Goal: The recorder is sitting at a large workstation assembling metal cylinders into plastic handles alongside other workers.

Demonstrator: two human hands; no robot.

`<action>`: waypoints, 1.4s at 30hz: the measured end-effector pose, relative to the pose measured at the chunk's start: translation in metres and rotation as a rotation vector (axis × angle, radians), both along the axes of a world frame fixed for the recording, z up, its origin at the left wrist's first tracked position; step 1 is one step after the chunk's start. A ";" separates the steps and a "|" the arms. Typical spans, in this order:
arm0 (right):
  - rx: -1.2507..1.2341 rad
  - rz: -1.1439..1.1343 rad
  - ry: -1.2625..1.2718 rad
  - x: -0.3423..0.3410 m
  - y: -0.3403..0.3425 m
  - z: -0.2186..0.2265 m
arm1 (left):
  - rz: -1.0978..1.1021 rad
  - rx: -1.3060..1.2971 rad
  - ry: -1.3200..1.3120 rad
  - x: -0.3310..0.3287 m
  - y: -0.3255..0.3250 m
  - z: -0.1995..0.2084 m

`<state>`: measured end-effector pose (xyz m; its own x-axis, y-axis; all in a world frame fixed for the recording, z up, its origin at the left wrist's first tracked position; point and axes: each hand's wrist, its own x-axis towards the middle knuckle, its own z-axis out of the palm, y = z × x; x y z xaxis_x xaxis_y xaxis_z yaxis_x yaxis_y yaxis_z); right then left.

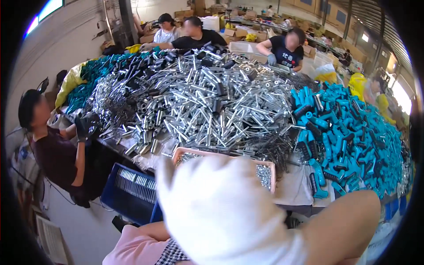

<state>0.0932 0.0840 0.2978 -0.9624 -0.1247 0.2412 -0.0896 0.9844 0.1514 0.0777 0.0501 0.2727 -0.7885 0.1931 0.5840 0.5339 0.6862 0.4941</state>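
Note:
My right hand, in a white glove, is raised close in front of me and fills the lower middle of the head view. Its bare forearm enters from the lower right. The glove's back faces me and its fingers are blurred, so whether they hold anything is hidden. My left forearm, below a pink sleeve, runs behind the glove, and my left hand cannot be seen. Partly covered by the glove is a shallow pinkish tray with small metal parts.
A large heap of metal tubes and rods covers the table. Teal handle-shaped parts are piled at right. At left stands a blue crate with rows of metal pieces. A person works beside it; others sit across the heap.

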 end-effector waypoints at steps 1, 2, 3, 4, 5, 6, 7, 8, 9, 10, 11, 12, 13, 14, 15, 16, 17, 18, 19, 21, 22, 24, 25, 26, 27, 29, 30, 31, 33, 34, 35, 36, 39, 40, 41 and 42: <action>0.003 -0.010 -0.036 0.004 0.008 0.000 | -0.102 -0.171 -0.164 0.005 -0.004 -0.005; 0.000 -0.016 -0.069 0.009 0.015 -0.002 | -0.100 -0.179 -0.173 0.045 -0.019 -0.110; 0.015 0.024 -0.073 0.021 0.005 0.010 | -0.503 -0.143 -0.288 0.001 -0.026 -0.147; 0.045 0.131 -0.087 0.021 0.017 -0.003 | -0.909 -0.101 -0.396 -0.062 -0.062 -0.191; 0.033 0.188 -0.109 0.019 0.028 -0.022 | -1.363 -0.039 -0.492 -0.066 -0.072 -0.265; 0.079 0.224 -0.214 0.019 0.055 -0.062 | -1.395 -0.074 -0.667 -0.068 -0.064 -0.261; -0.006 0.238 -0.337 0.024 0.069 -0.097 | -1.405 -0.089 -0.707 -0.070 -0.061 -0.263; -0.133 0.207 -0.432 0.032 0.077 -0.130 | -1.421 -0.103 -0.742 -0.071 -0.057 -0.265; -0.241 0.272 -0.387 0.039 0.080 -0.162 | -1.468 -0.023 -0.674 -0.073 -0.057 -0.272; -0.291 0.281 -0.466 0.041 0.078 -0.178 | -1.524 -0.006 -0.678 -0.076 -0.056 -0.278; -0.330 0.287 -0.381 0.050 0.081 -0.199 | -1.578 0.012 -0.681 -0.077 -0.054 -0.282; -0.388 0.280 -0.336 0.056 0.082 -0.212 | -1.592 -0.014 -0.660 -0.077 -0.053 -0.281; -0.454 0.280 -0.289 0.057 0.080 -0.221 | -1.591 -0.011 -0.656 -0.077 -0.053 -0.278; -0.515 0.281 -0.231 0.058 0.082 -0.225 | -1.582 -0.053 -0.676 -0.077 -0.052 -0.275; -0.534 0.211 -0.272 0.058 0.082 -0.223 | -1.573 -0.105 -0.696 -0.080 -0.053 -0.273; -0.556 0.138 -0.312 0.059 0.083 -0.220 | -1.581 -0.055 -0.712 -0.077 -0.051 -0.274; -0.607 0.081 -0.332 0.059 0.084 -0.220 | -1.565 -0.092 -0.665 -0.073 -0.050 -0.278; -0.537 0.005 -0.428 0.054 0.082 -0.215 | -1.548 -0.133 -0.620 -0.071 -0.050 -0.284; -0.468 -0.082 -0.522 0.054 0.081 -0.210 | -1.526 -0.185 -0.652 -0.064 -0.050 -0.286; -0.453 -0.097 -0.525 0.057 0.081 -0.215 | -1.536 -0.208 -0.680 -0.061 -0.050 -0.285; -0.472 -0.070 -0.473 0.058 0.080 -0.215 | -1.518 -0.220 -0.652 -0.063 -0.051 -0.281; -0.462 -0.017 -0.423 0.062 0.080 -0.215 | -1.490 -0.203 -0.668 -0.066 -0.051 -0.272; -0.459 -0.027 -0.426 0.065 0.079 -0.216 | -1.485 -0.198 -0.675 -0.067 -0.050 -0.275; -0.463 -0.070 -0.448 0.069 0.078 -0.217 | -1.480 -0.192 -0.681 -0.068 -0.049 -0.279; -0.468 -0.115 -0.463 0.072 0.076 -0.218 | -1.522 -0.219 -0.688 -0.072 -0.050 -0.281; -0.491 -0.122 -0.454 0.076 0.079 -0.226 | -1.547 -0.243 -0.696 -0.071 -0.050 -0.293; -0.496 -0.088 -0.467 0.077 0.079 -0.227 | -1.567 -0.273 -0.711 -0.072 -0.050 -0.294; -0.501 -0.058 -0.480 0.079 0.078 -0.227 | -1.595 -0.309 -0.733 -0.074 -0.051 -0.290; -0.436 0.072 -0.405 0.078 0.076 -0.223 | -1.681 -0.256 -0.786 -0.081 -0.051 -0.296; -0.393 0.175 -0.354 0.077 0.075 -0.220 | -1.702 -0.236 -0.822 -0.082 -0.054 -0.291; -0.361 0.281 -0.184 0.077 0.075 -0.224 | -1.752 -0.089 -0.816 -0.084 -0.051 -0.295; -0.381 0.373 -0.100 0.073 0.071 -0.223 | -1.779 -0.180 -0.935 -0.092 -0.052 -0.293; -0.264 0.494 -0.038 0.069 0.069 -0.216 | -1.873 -0.219 -1.055 -0.101 -0.049 -0.279; -0.311 0.442 -0.017 0.070 0.070 -0.216 | -1.879 -0.227 -1.080 -0.104 -0.046 -0.280; -0.357 0.393 0.005 0.072 0.070 -0.218 | -1.888 -0.168 -0.878 -0.105 -0.046 -0.293; -0.374 0.300 -0.027 0.075 0.073 -0.222 | -1.837 -0.174 -0.863 -0.101 -0.046 -0.285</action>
